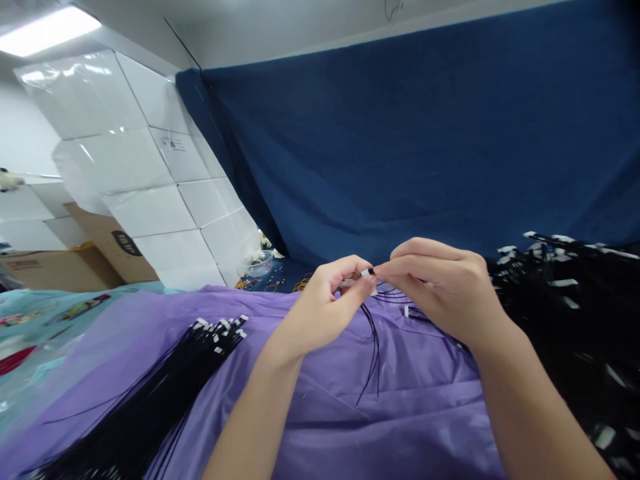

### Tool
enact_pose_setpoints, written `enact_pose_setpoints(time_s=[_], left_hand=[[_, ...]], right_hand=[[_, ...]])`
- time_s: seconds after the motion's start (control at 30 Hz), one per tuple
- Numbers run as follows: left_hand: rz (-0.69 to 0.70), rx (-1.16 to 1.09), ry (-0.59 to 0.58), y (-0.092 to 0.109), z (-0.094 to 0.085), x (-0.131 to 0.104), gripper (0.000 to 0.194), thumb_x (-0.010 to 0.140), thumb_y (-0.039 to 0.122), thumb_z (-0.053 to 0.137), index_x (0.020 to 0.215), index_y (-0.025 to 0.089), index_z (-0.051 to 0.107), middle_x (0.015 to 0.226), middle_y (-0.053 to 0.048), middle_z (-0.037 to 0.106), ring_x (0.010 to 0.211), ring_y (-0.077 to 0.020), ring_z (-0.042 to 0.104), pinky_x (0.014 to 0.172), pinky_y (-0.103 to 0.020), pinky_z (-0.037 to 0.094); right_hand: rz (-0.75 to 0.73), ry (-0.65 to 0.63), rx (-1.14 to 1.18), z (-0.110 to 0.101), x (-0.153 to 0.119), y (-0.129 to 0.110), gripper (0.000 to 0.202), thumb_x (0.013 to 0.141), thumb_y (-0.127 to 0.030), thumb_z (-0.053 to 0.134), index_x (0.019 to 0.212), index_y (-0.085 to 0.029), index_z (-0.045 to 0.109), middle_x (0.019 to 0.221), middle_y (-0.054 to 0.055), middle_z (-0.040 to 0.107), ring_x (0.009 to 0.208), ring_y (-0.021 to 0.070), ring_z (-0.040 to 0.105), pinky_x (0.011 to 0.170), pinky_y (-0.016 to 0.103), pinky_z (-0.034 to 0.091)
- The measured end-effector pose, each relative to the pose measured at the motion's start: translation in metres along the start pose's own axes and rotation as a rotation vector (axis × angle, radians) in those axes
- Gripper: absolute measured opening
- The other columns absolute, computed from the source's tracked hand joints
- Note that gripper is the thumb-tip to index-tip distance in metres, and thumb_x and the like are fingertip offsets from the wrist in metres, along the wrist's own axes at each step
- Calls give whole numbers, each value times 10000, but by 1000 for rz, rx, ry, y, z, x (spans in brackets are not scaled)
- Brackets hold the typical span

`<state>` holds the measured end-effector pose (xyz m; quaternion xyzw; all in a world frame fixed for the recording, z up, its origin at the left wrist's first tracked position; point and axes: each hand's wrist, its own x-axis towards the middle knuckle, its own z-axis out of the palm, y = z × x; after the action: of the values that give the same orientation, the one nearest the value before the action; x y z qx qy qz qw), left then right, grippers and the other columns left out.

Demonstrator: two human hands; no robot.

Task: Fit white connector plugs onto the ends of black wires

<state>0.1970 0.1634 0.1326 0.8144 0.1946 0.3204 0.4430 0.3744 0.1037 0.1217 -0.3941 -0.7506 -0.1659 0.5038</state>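
Note:
My left hand (333,297) pinches a small white connector (367,272) between thumb and forefinger, with thin black wires (373,333) hanging below it. Against the connector's right side, my right hand (440,283) is closed on the black wire end, fingertips together; the exact grip is partly hidden. Under the right hand lies another black cable with a white connector (407,311). To the left, a thick bundle of black cables (150,407) with white connector ends rests on the purple cloth (350,427).
A large heap of black cables (565,333) with white ends fills the right side. Behind hangs a dark blue curtain (425,147). White boxes (145,160) wrapped in plastic are stacked at left, near a cardboard box (107,240) and a clear bowl (257,263).

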Motion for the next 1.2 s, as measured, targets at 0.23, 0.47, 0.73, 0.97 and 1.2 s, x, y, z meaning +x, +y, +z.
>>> enact_pose_setpoints(time_s=[0.23, 0.47, 0.73, 0.97, 1.2], left_hand=[[-24, -60, 13, 2, 1, 0, 265, 919, 411, 514, 842, 158, 530, 702, 32, 378, 626, -71, 289, 546, -228, 235], [-42, -78, 19, 2, 2, -2, 248, 911, 398, 536, 840, 161, 517, 661, 48, 324, 580, -59, 239, 510, -229, 177], [1, -58, -11, 3, 3, -3, 183, 908, 332, 551, 859, 158, 523, 665, 46, 336, 599, -65, 269, 532, -239, 221], [-10, 38, 48, 7, 0, -6, 173, 873, 287, 591, 786, 148, 537, 640, 52, 290, 571, -58, 248, 509, -230, 212], [-65, 11, 17, 10, -1, -8, 145, 815, 229, 653, 774, 145, 541, 590, 67, 274, 531, -46, 209, 482, -197, 193]], right_hand=[[-34, 40, 29, 3, 2, -1, 96, 859, -75, 626, 846, -146, 689, 825, 0, 632, 677, 41, 566, 581, 176, 428], [-32, 85, -5, 1, 3, -2, 76, 847, -86, 646, 859, -136, 702, 817, 8, 642, 674, 47, 576, 579, 181, 440], [-17, 84, 0, -1, 1, -1, 72, 838, -90, 660, 832, -154, 693, 820, -7, 642, 662, 40, 569, 564, 175, 434], [-34, 12, 63, -2, 1, -3, 86, 850, -101, 651, 822, -170, 695, 817, -17, 643, 656, 39, 584, 573, 169, 447], [-35, -45, 96, -5, 1, -3, 103, 874, -121, 623, 841, -182, 699, 834, 3, 651, 671, 64, 594, 588, 188, 458]])
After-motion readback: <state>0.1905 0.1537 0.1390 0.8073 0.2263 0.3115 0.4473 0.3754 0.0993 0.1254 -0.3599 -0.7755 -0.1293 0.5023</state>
